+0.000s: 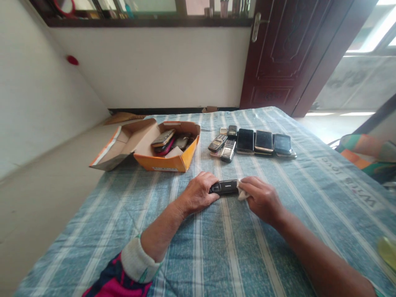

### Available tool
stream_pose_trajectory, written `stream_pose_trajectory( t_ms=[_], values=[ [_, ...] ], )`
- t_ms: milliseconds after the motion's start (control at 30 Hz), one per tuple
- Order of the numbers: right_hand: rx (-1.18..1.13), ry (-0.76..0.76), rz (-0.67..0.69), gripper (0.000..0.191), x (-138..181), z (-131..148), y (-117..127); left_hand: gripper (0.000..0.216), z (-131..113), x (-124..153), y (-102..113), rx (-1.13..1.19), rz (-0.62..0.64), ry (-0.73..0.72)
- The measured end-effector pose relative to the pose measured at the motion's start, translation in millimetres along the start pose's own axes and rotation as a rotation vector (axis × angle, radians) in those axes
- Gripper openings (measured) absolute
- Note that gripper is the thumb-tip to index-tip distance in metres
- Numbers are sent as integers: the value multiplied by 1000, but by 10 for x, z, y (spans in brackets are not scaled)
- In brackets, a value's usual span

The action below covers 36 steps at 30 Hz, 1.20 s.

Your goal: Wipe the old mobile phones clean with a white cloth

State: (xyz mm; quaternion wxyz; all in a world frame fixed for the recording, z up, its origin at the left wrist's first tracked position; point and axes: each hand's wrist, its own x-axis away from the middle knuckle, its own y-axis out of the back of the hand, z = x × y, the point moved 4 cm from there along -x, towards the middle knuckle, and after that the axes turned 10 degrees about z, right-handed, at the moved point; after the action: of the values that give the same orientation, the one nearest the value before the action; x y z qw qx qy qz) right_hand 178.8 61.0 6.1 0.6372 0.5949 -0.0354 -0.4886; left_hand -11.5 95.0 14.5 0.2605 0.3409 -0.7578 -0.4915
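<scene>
A black mobile phone [228,187] lies sideways between my hands, just above or on the striped blue cloth. My left hand [201,190] is closed around its left end, the thumb on the near edge. In my right hand [262,199] a white wipe [243,192] is pinched and pressed against the phone's right end. Beyond my hands several old keypad phones, among them a silver-grey one [228,150], lie in a cluster. To their right are stacks of touchscreen phones, one with a dark screen [245,140].
An open orange cardboard box [163,163] holding several phones stands at the back left, its lid [119,146] folded out leftwards. The cloth-covered table [210,255] ends near the wall. A dark red door [278,53] is behind it. Something yellow-green [387,251] lies at the right edge.
</scene>
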Motion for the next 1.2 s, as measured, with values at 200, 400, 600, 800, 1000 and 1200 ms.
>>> stream_pose_trajectory(
  t_ms=[200, 400, 600, 800, 1000, 1200],
  values=[
    [74, 38, 49, 30, -11, 62, -30, 17, 2, 0, -1, -9, -10, 3],
    [95, 62, 75, 34, -39, 196, -54, 15, 0, 0, -1, -27, -19, 1],
    [149, 115, 79, 33, -53, 282, -94, 18, 17, -4, -16, -10, -22, -5],
    [211, 2, 124, 30, -23, 91, -84, 16, -11, -2, 3, -17, -20, 6],
    [167, 49, 31, 34, -49, 178, -62, 16, 4, -12, -18, -25, -16, 12],
    [154, 162, 56, 32, -106, 408, -170, 15, 22, -21, -43, -31, -35, 2]
  ],
)
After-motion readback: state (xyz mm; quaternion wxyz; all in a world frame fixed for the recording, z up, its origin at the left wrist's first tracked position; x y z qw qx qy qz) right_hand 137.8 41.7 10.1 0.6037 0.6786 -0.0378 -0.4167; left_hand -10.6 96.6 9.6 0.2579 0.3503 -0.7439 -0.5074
